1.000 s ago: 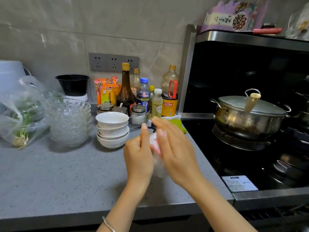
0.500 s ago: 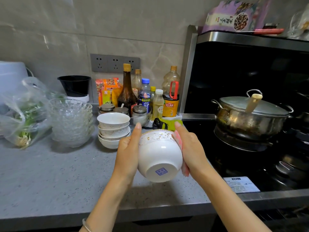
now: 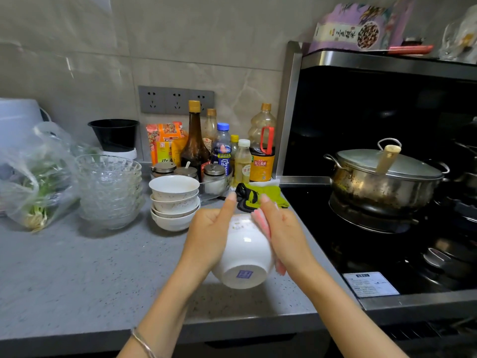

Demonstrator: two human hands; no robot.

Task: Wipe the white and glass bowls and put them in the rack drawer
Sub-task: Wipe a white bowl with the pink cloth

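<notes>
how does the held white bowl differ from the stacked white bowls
The held white bowl is tipped, base toward the camera; the stacked white bowls sit upright, nested. The left hand grips the held one, the right hand holds a pink cloth on it; the stack is untouched. Both are white.

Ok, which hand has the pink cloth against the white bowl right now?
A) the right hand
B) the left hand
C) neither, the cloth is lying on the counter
A: the right hand holds the pink cloth against the side of the white bowl, while the left hand grips the bowl's other side.
</notes>
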